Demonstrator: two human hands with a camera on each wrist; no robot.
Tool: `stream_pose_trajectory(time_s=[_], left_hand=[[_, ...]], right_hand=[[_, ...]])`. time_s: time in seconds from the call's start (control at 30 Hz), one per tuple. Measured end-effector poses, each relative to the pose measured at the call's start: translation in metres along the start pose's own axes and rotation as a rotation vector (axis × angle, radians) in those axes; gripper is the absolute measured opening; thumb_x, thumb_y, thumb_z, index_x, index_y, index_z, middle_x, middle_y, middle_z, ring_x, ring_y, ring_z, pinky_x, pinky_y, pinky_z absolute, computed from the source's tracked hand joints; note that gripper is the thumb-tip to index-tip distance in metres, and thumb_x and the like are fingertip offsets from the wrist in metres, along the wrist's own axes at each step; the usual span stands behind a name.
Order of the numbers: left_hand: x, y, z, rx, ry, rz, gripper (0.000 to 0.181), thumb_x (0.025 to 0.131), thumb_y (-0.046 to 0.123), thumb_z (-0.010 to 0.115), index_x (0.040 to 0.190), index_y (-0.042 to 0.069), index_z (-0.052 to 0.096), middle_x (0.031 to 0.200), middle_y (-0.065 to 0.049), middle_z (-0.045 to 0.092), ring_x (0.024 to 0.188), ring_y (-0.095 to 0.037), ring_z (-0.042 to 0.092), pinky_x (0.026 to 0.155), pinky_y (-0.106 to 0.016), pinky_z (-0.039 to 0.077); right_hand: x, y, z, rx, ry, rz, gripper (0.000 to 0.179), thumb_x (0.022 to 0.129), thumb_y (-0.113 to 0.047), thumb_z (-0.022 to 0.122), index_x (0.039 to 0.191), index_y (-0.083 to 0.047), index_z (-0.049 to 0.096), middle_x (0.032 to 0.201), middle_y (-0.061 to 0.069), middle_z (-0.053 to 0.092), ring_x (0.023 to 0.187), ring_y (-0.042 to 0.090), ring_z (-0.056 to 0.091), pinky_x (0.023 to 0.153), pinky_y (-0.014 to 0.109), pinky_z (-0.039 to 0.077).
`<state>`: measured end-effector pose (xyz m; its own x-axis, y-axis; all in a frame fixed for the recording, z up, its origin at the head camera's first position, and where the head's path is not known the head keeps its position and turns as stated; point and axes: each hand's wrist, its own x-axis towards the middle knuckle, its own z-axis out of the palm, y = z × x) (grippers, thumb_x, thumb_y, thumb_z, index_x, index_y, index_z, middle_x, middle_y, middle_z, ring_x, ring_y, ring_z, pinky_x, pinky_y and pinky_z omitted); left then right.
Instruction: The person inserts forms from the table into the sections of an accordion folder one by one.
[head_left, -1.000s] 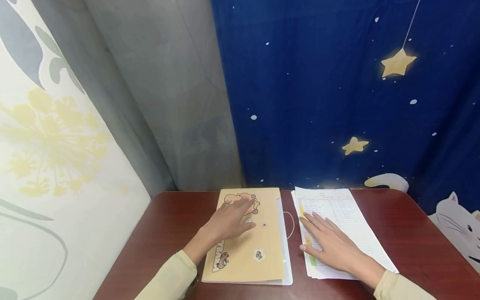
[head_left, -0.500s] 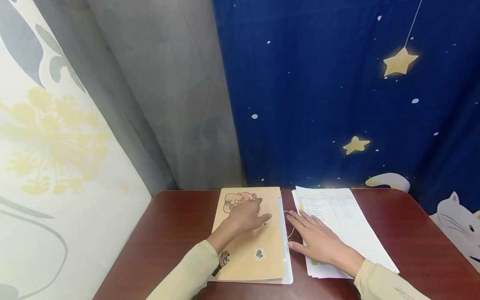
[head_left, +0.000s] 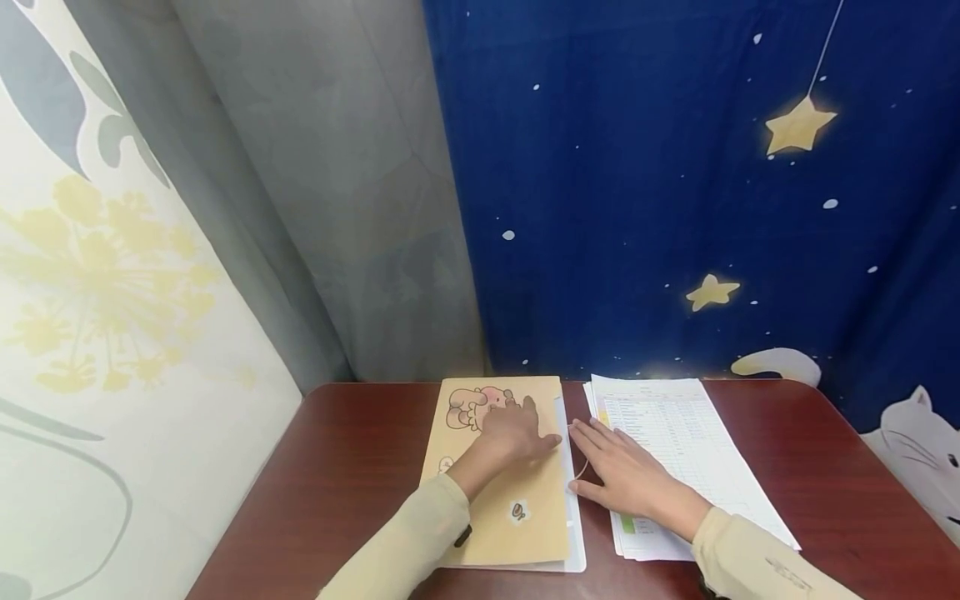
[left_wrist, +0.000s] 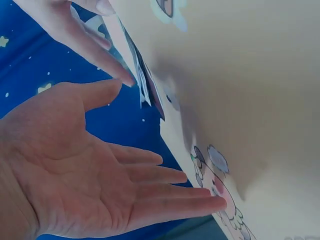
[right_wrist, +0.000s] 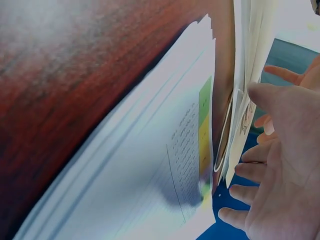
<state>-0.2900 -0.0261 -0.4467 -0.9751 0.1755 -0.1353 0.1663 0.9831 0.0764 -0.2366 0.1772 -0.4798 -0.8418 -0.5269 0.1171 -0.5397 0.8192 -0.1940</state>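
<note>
A pale yellow document folder [head_left: 540, 533] with cartoon animal prints lies flat on the table, a white inner layer showing along its right side. My left hand [head_left: 513, 435] is over its upper middle with fingers straight, thumb toward the right edge; the left wrist view shows the open palm [left_wrist: 100, 185] facing the cover. My right hand [head_left: 626, 475], fingers extended, is over the left side of a stack of printed sheets [head_left: 705, 467]. Its fingertips and thumb come right to the folder's right edge, by a thin elastic cord [right_wrist: 222, 145]. Neither hand grips anything.
The dark red-brown table [head_left: 337, 467] ends at a grey curtain [head_left: 397, 250] and a blue star-print curtain [head_left: 615, 208] behind. A white patterned panel [head_left: 150, 333] stands at the left. Colored blocks [right_wrist: 204, 110] mark the sheets' left margin.
My left hand has slid rightward across the folder toward its right edge. My right hand has shifted left from the sheets to the folder's edge. Folder and sheets have stayed in place.
</note>
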Motion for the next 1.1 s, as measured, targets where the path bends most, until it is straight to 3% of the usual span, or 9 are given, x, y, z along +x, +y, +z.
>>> stream_pose_trajectory(time_s=[0.23, 0.47, 0.57, 0.9, 1.1], left_hand=[[0.002, 0.012, 0.001, 0.015, -0.037, -0.013, 0.093, 0.094, 0.073, 0.060, 0.157, 0.005, 0.048, 0.156, -0.022, 0.055, 0.140, -0.038, 0.059, 0.112, -0.052, 0.051], [0.007, 0.017, 0.008, 0.076, -0.058, -0.100, 0.094, 0.089, 0.080, 0.059, 0.163, 0.026, 0.041, 0.169, -0.006, 0.042, 0.153, -0.044, 0.042, 0.107, -0.071, 0.047], [0.009, 0.017, 0.009, 0.109, -0.055, -0.095, 0.094, 0.088, 0.082, 0.057, 0.164, 0.029, 0.039, 0.171, -0.003, 0.039, 0.156, -0.043, 0.039, 0.108, -0.073, 0.045], [0.009, 0.013, 0.018, -0.011, -0.085, -0.076, 0.092, 0.089, 0.077, 0.062, 0.165, 0.032, 0.036, 0.174, -0.006, 0.033, 0.159, -0.044, 0.033, 0.110, -0.074, 0.043], [0.010, 0.013, 0.017, -0.017, -0.105, -0.081, 0.088, 0.090, 0.074, 0.061, 0.165, 0.033, 0.037, 0.176, -0.003, 0.030, 0.160, -0.043, 0.030, 0.111, -0.074, 0.041]], right_hand=[[0.006, 0.004, 0.005, 0.005, -0.025, -0.003, 0.083, 0.097, -0.051, 0.070, 0.157, 0.002, 0.046, 0.166, 0.022, 0.042, 0.155, 0.046, 0.038, 0.122, 0.065, 0.035], [0.010, 0.011, 0.010, 0.027, -0.055, -0.008, 0.084, 0.097, -0.054, 0.069, 0.159, -0.001, 0.044, 0.168, 0.020, 0.041, 0.156, 0.045, 0.036, 0.124, 0.063, 0.033], [0.010, 0.013, 0.010, 0.040, -0.065, -0.012, 0.085, 0.097, -0.055, 0.068, 0.159, -0.002, 0.044, 0.169, 0.018, 0.040, 0.157, 0.045, 0.035, 0.124, 0.062, 0.033], [0.012, 0.017, 0.011, 0.051, -0.099, -0.017, 0.086, 0.097, -0.056, 0.068, 0.161, -0.004, 0.042, 0.169, 0.016, 0.040, 0.157, 0.047, 0.034, 0.125, 0.063, 0.031], [0.013, 0.015, 0.010, 0.041, -0.092, -0.014, 0.087, 0.096, -0.058, 0.069, 0.160, -0.005, 0.044, 0.168, 0.015, 0.043, 0.158, 0.046, 0.032, 0.126, 0.066, 0.026]])
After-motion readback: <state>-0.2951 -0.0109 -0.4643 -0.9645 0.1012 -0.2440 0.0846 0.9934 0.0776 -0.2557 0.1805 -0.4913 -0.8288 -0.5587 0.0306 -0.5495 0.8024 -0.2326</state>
